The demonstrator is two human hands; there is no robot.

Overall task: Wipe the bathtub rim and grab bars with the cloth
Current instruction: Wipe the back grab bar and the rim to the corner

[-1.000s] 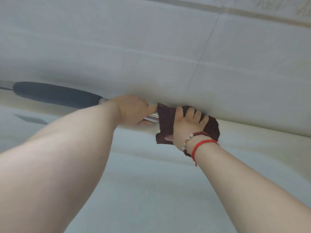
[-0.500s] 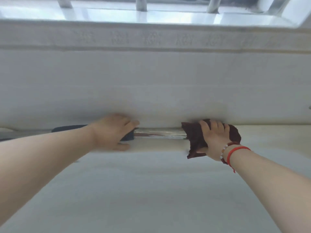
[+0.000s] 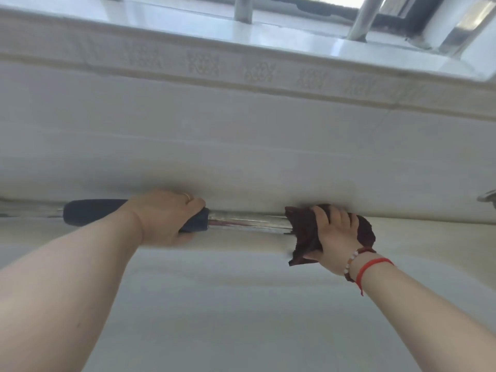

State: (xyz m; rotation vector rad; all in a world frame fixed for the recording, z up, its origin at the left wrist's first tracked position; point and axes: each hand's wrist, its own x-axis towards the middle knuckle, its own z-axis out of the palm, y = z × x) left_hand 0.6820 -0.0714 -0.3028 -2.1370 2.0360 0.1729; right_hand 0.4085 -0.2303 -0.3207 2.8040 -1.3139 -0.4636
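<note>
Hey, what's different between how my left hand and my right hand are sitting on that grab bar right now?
The left hand grips the bar's dark padded sleeve directly, while the right hand holds the dark red cloth wrapped over the bar's bare chrome section. The left hand wears a ring; the right wrist carries a red string and a bead bracelet. Both hands curl round the same grab bar, with chrome showing between them.

Grab bar [image 3: 247,222] shiny metal, matt dark grip sleeve [image 3: 94,210]; cloth [image 3: 306,232] soft maroon fabric; tub wall [image 3: 241,318] smooth.
</note>
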